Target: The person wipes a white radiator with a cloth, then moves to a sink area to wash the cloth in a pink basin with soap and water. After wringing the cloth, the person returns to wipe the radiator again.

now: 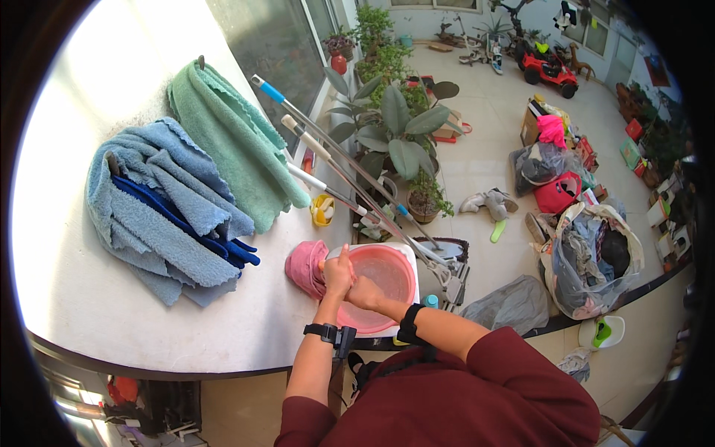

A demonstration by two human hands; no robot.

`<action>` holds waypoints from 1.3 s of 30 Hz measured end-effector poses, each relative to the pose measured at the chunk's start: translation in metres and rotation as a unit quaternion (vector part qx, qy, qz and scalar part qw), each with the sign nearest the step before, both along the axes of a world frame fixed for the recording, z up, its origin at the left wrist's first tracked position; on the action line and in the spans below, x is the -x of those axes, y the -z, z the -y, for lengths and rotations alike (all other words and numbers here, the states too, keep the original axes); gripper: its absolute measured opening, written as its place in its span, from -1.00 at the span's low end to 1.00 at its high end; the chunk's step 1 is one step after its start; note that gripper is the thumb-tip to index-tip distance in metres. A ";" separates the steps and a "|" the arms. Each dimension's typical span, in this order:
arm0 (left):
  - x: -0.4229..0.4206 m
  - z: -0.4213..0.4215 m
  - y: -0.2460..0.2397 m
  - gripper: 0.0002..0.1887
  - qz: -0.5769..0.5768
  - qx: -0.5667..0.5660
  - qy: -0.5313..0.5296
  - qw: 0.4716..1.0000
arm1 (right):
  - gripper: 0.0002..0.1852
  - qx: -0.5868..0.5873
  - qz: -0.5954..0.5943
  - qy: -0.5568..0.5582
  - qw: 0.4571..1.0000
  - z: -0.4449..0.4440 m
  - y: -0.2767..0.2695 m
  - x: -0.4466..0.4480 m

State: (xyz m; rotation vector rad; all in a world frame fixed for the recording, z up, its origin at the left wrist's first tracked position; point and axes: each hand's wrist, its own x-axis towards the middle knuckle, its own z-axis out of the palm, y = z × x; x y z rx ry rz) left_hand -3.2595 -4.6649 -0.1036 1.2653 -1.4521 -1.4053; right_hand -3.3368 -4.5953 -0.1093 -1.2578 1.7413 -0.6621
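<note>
My left hand [339, 275] and my right hand [364, 293] press together over the near-left rim of a pink plastic basin [411, 279]. The left thumb points up. The fingers overlap, so whether anything is between them stays hidden. Cloudy water [380, 274] with some foam fills part of the basin. Just left of my left hand, a bunched pink cloth [304, 268] sits on the white countertop [167, 341]. A small orange bit shows between that cloth and the hand; I cannot tell what it is.
Blue towels [167, 223] and a green towel [229, 139] hang over upright pegs on the counter. Mop handles [335, 167] lean behind the basin near a yellow cup [322, 210]. Potted plants [396, 117] line the window; a clothes-filled plastic bag [592, 257] stands on the floor at right.
</note>
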 end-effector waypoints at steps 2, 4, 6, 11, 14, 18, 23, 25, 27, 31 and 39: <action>0.004 0.002 0.012 -0.34 0.028 0.024 -0.030 0.999 | -0.53 -0.025 -0.033 0.004 0.999 -0.002 -0.003 0.001; 0.008 0.005 0.024 -0.34 0.052 0.053 -0.065 0.995 | -0.54 -0.030 -0.070 0.005 0.997 -0.002 -0.005 0.003; 0.011 0.009 0.036 -0.35 0.073 0.071 -0.091 0.991 | -0.56 -0.017 -0.105 -0.005 0.994 -0.003 -0.004 0.004; 0.014 0.016 0.062 -0.35 0.106 0.127 -0.128 0.978 | -0.63 0.029 -0.148 -0.012 0.988 -0.005 0.009 0.005; 0.013 0.018 0.072 -0.35 0.118 0.092 -0.139 0.979 | -0.67 0.049 -0.167 -0.012 0.985 -0.004 0.019 0.005; 0.013 0.018 0.081 -0.34 0.148 0.101 -0.150 0.972 | -0.71 0.058 -0.181 -0.014 0.982 -0.002 0.029 0.004; 0.014 0.016 0.082 -0.33 0.179 0.096 -0.177 0.963 | -0.75 0.073 -0.194 -0.021 0.978 -0.003 0.036 0.004; 0.015 0.014 0.077 -0.33 0.192 0.095 -0.179 0.960 | -0.76 0.083 -0.199 -0.024 0.976 -0.004 0.037 0.004; 0.016 0.011 0.070 -0.33 0.188 0.072 -0.174 0.964 | -0.77 0.084 -0.200 -0.022 0.976 -0.004 0.038 0.005; 0.020 0.003 0.060 -0.34 0.169 0.063 -0.191 0.965 | -0.76 0.083 -0.206 -0.025 0.975 -0.005 0.037 0.005; 0.020 0.006 0.065 -0.36 0.184 0.037 -0.179 0.966 | -0.71 0.082 -0.201 -0.026 0.976 -0.007 0.035 0.008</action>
